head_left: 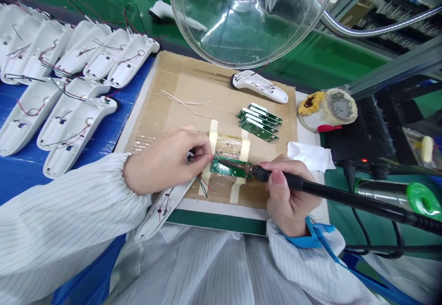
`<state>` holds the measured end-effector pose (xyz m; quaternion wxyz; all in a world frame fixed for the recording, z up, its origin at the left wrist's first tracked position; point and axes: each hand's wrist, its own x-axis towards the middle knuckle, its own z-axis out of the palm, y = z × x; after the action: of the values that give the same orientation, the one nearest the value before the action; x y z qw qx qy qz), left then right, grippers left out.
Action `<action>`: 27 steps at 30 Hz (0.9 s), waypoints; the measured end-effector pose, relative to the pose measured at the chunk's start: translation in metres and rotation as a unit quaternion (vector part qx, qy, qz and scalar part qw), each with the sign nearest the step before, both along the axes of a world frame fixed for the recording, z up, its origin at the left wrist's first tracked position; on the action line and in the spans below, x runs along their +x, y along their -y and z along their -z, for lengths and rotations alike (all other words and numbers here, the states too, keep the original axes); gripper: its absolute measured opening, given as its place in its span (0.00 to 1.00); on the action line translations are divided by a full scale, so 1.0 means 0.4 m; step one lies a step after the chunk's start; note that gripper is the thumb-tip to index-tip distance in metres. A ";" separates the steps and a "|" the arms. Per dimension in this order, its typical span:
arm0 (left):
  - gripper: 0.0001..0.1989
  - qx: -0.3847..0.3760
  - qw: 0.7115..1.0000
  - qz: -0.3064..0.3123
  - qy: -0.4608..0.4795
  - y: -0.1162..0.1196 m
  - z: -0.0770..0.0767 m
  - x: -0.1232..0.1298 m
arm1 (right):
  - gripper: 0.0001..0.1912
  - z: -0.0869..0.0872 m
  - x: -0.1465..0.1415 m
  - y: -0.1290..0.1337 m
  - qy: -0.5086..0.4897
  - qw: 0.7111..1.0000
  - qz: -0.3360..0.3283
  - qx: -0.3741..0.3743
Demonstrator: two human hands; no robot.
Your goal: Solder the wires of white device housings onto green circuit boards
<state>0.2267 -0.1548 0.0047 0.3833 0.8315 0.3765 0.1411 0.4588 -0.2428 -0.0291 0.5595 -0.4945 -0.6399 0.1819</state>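
My right hand [292, 194] grips a black-handled soldering iron [293, 181], its tip lying over the green circuit board [228, 167] in front of me. At the board's left end, the thumb and forefinger of my left hand [172, 158] are pinched on a thin wire, mostly covered by the fingers. Below that hand a white plastic housing [165, 206] lies tilted, partly hidden. Red and green wires [203, 184] stick out beside it. Strips of cream tape [213, 132] run across the brown work mat on either side of the board.
Several circuit boards [258, 123] lie stacked behind. Another white housing [260, 86] and solder wire [186, 105] rest on the cardboard [165, 75]. More housings [72, 125] crowd the left. A clear hood [255, 29] hangs above; a sponge holder [326, 109] and solder spool [397, 197] stand right.
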 end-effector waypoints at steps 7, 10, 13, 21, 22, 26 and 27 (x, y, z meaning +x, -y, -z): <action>0.10 0.006 1.000 -0.003 -0.004 -0.002 0.003 0.002 | 0.09 -0.008 -0.004 -0.009 -0.006 0.998 0.037 0.045; 0.12 -0.006 1.000 0.011 -0.006 -0.011 -0.001 0.000 | 0.10 -0.004 -0.007 -0.013 -0.007 0.995 0.076 0.065; 0.13 -0.027 0.999 0.028 -0.015 -0.024 -0.006 -0.003 | 0.09 0.001 -0.004 -0.010 0.000 0.997 0.071 0.043; 0.15 -0.040 0.998 0.046 -0.024 -0.040 -0.009 -0.001 | 0.09 0.004 0.001 0.001 0.027 0.997 0.070 -0.023; 0.15 -0.041 0.998 0.042 -0.027 -0.039 -0.008 0.000 | 0.09 0.003 -0.001 0.001 0.025 0.997 0.065 -0.023; 0.13 -0.032 0.999 0.027 -0.032 -0.031 -0.005 0.004 | 0.07 -0.002 -0.009 -0.003 0.013 0.999 0.031 -0.004; 0.13 -0.028 0.999 0.025 -0.030 -0.030 -0.005 0.005 | 0.07 -0.003 -0.009 -0.004 0.013 1.000 0.021 0.001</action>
<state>0.2286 -0.1428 0.0069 0.3983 0.8337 0.3704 0.0955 0.4552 -0.2411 -0.0277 0.5558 -0.5094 -0.6364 0.1628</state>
